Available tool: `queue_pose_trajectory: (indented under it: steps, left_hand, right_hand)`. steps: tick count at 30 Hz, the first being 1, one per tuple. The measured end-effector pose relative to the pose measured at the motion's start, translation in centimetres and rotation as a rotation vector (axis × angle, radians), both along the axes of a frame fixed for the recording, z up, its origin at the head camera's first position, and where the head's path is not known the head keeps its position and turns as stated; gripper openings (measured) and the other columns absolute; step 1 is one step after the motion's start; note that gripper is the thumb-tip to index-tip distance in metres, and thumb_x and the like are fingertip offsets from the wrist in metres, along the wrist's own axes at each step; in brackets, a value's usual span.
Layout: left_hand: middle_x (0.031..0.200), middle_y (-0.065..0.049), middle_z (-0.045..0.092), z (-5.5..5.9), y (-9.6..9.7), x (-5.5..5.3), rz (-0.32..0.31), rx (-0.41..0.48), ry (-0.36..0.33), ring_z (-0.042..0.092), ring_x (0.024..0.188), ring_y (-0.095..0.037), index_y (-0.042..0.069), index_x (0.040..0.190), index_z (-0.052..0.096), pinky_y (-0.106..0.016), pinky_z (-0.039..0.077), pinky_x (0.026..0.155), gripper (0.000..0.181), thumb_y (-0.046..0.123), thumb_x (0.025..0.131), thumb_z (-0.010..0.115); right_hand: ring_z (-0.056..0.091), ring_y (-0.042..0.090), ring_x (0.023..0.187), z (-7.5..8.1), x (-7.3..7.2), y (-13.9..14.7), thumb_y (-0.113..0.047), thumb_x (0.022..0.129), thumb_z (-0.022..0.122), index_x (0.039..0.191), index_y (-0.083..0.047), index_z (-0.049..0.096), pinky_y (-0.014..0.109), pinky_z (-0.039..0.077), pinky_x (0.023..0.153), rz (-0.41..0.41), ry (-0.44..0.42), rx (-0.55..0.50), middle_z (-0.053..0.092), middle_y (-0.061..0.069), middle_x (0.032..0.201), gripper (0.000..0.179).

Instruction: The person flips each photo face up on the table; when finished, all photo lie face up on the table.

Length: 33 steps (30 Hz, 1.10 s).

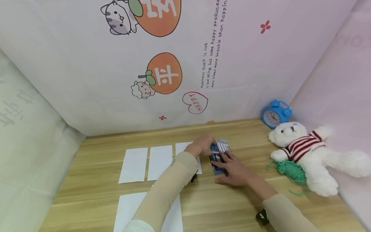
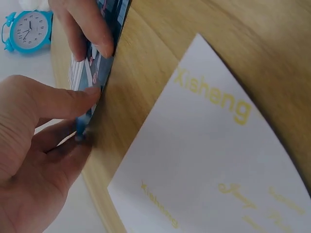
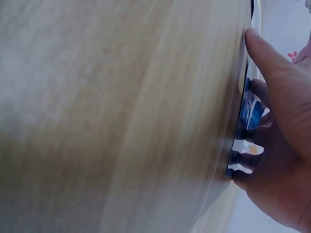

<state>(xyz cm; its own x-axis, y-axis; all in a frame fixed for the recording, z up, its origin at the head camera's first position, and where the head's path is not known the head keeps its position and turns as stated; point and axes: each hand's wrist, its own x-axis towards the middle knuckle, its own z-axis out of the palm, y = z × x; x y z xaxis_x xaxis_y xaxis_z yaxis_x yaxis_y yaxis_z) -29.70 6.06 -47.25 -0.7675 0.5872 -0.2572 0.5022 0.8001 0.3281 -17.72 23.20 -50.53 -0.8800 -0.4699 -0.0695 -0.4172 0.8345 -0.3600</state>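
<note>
A glossy printed picture card [image 1: 215, 162], dark blue with a white striped part, lies on the wooden table in front of me. My left hand [image 1: 203, 145] pinches its far left corner; in the left wrist view the thumb [image 2: 73, 103] is on top and the fingers are beneath the bent-up edge. Spread across the card's face, my right hand [image 1: 236, 170] presses with fairly straight fingers. The right wrist view shows those fingertips [image 3: 238, 158] along the card's edge. White cards lie left of it, the closest one [image 2: 194, 141] printed with yellow "Xishang" lettering.
Several white cards [image 1: 134, 166] lie in rows on the left of the table, partly under my left arm. At the right are a blue alarm clock [image 1: 272, 116], a white teddy bear [image 1: 316, 167] in a striped shirt and green yarn [image 1: 292, 170]. A printed cloth [image 1: 232, 96] hangs behind.
</note>
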Motion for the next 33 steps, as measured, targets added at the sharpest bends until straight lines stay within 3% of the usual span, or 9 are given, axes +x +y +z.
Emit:
queue_pose_trajectory:
  steps: [7, 13, 24, 29, 33]
  left_hand:
    - [0.158, 0.001, 0.053, -0.2, -0.2, -0.1, -0.053, -0.086, 0.069, 0.053, 0.144, -0.02, 0.02, 0.146, 0.061, -0.035, 0.044, 0.12, 0.054, 0.023, 0.094, 0.074]
    - [0.169, 0.001, 0.038, -0.2, -0.5, -0.1, -0.039, -0.131, 0.046, 0.039, 0.156, -0.025, 0.028, 0.151, 0.055, -0.053, 0.033, 0.127, 0.058, 0.028, 0.095, 0.072]
    - [0.171, -0.001, 0.034, 0.2, -1.2, -0.3, -0.053, -0.099, 0.02, 0.033, 0.159, -0.027, 0.032, 0.152, 0.054, -0.058, 0.028, 0.129, 0.057, 0.031, 0.097, 0.071]
    - [0.17, -0.002, 0.036, 0.7, -1.8, -0.6, -0.034, -0.021, -0.021, 0.036, 0.158, -0.026, 0.026, 0.155, 0.05, -0.053, 0.027, 0.13, 0.053, 0.036, 0.103, 0.057]
    - [0.169, -0.003, 0.039, 1.3, -3.0, -1.2, -0.017, -0.01, 0.0, 0.036, 0.157, -0.027, 0.021, 0.157, 0.047, -0.053, 0.024, 0.131, 0.055, 0.04, 0.106, 0.047]
  right_hand:
    - [0.019, 0.064, 0.152, 0.1, -0.1, -0.1, -0.059, 0.082, 0.081, 0.152, -0.02, 0.054, 0.076, 0.028, 0.118, 0.003, -0.039, 0.01, 0.026, 0.037, 0.165, 0.084]
    - [0.018, 0.065, 0.151, 0.2, -0.1, -0.1, -0.058, 0.082, 0.08, 0.154, -0.02, 0.052, 0.077, 0.028, 0.117, 0.009, -0.043, 0.018, 0.024, 0.038, 0.165, 0.085]
    - [0.018, 0.068, 0.15, 1.4, -0.2, -0.7, -0.058, 0.084, 0.079, 0.156, -0.019, 0.049, 0.077, 0.028, 0.117, 0.011, -0.065, 0.048, 0.023, 0.039, 0.165, 0.087]
    - [0.02, 0.068, 0.149, 1.8, -0.2, -1.0, -0.06, 0.083, 0.079, 0.155, -0.019, 0.049, 0.076, 0.026, 0.118, 0.008, -0.069, 0.077, 0.027, 0.039, 0.164, 0.088]
    - [0.022, 0.068, 0.148, 1.8, -0.1, -1.2, -0.061, 0.082, 0.08, 0.156, -0.02, 0.049, 0.077, 0.026, 0.118, 0.006, -0.048, 0.102, 0.029, 0.038, 0.163, 0.089]
